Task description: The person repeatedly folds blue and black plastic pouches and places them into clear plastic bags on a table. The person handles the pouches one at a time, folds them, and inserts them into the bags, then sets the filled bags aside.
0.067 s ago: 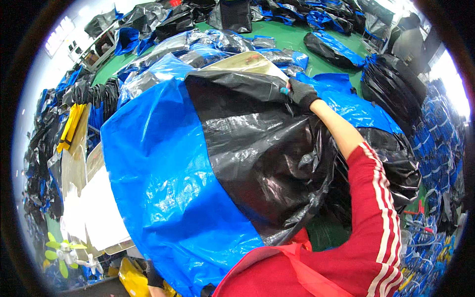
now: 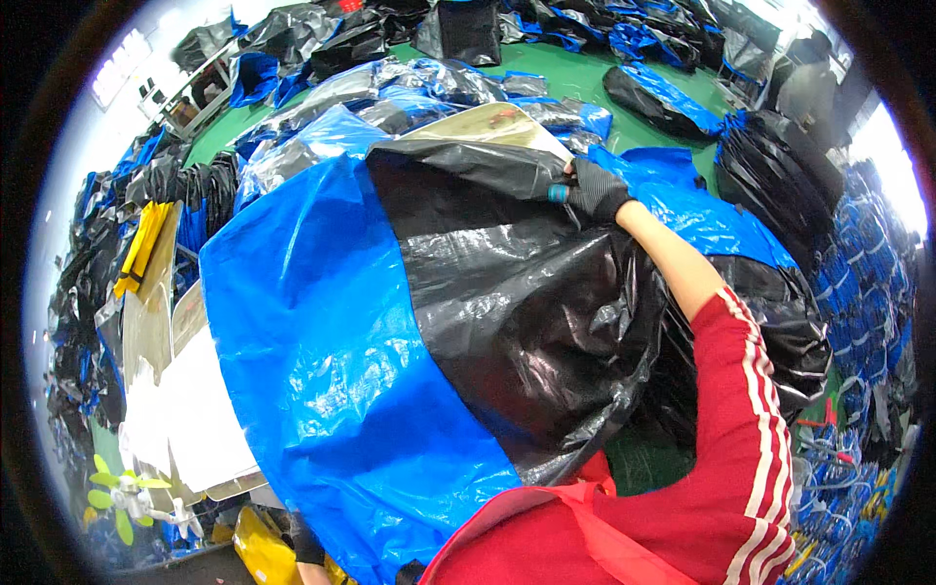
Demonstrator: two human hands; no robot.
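A large glossy blue-and-black tarpaulin (image 2: 322, 283) spreads in front of me, blue on the left and black on the right. At its far black edge, my right hand (image 2: 595, 191) in a dark knit glove is closed on the material; a teal band shows at a finger. Beyond that edge a pale board (image 2: 487, 122) sticks out from under the tarpaulin. Low on the left is my left hand (image 2: 300, 538), also dark-gloved, beside the blue edge; its fingers are hidden, so whether it grips anything does not show.
Piles of blue and black plastic goods (image 2: 419, 88) lie beyond on the green floor (image 2: 556, 60). White sheets (image 2: 200, 419) and a folded yellow piece (image 2: 143, 249) are at left, above a small green-bladed fan (image 2: 125, 497). Tied blue bundles (image 2: 853, 283) stack at right.
My right hand has turned slightly at the edge, so more of the teal band shows. The tarpaulin stays nearly as it was.
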